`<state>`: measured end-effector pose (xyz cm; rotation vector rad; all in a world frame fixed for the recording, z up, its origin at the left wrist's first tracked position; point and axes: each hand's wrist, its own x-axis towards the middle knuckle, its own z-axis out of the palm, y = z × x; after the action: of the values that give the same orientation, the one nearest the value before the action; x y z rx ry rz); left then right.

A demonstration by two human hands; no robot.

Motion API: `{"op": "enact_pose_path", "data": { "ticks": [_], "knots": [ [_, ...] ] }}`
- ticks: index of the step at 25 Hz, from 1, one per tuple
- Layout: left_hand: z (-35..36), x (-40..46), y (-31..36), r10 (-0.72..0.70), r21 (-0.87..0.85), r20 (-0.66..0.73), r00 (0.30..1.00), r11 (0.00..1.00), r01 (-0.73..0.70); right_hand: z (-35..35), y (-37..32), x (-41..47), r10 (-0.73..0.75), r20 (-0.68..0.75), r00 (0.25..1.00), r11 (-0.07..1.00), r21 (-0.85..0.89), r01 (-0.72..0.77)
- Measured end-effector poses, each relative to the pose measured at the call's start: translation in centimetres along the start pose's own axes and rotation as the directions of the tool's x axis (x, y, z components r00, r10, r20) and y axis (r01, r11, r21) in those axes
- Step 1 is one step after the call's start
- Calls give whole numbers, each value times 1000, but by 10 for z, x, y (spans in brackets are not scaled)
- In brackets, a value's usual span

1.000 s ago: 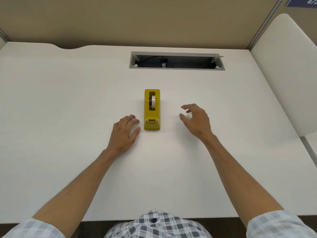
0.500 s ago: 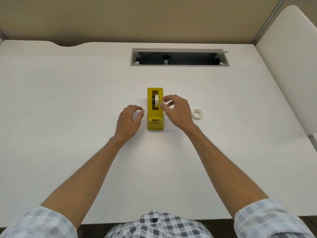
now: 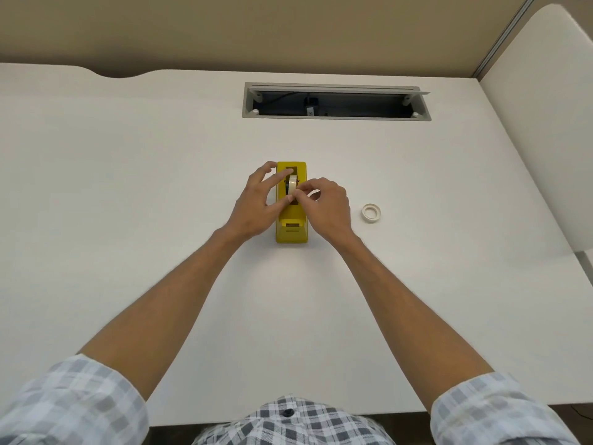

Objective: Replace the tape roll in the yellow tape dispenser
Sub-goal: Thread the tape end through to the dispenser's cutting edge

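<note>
The left hand (image 3: 256,205) comes in from the left side of the yellow tape dispenser (image 3: 291,231), which stands on the white desk (image 3: 128,187) near its middle. Its fingers are spread and fairly straight, laid across the dispenser's left wall, with the thumb reaching toward the tape roll (image 3: 292,184); whether this hand's grip closes on the roll cannot be told. The roll sits upright in the dispenser's well, its pale edge showing above the yellow body. The right hand (image 3: 327,208) meets it from the other side, fingers curled, thumb and forefinger pinched together at the near edge of the roll. Just to the right of that hand, apart from the dispenser, a second white tape roll (image 3: 371,212) lies flat on the desk. Beyond the dispenser, a cable slot (image 3: 337,100) is set into the desk.
</note>
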<state>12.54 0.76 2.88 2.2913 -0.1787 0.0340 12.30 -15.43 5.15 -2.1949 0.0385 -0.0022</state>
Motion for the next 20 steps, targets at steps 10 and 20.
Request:
{"op": "enact_pose_path", "data": {
  "ticks": [10,20],
  "knots": [
    [-5,14,4,-52,-9,44,998,999,52,2,-8,6,114,-20,993,993,44,-113],
    [-8,17,10,-118,-118,50,992,985,123,4,-7,8,175,-41,984,979,116,-169]
  ]
}}
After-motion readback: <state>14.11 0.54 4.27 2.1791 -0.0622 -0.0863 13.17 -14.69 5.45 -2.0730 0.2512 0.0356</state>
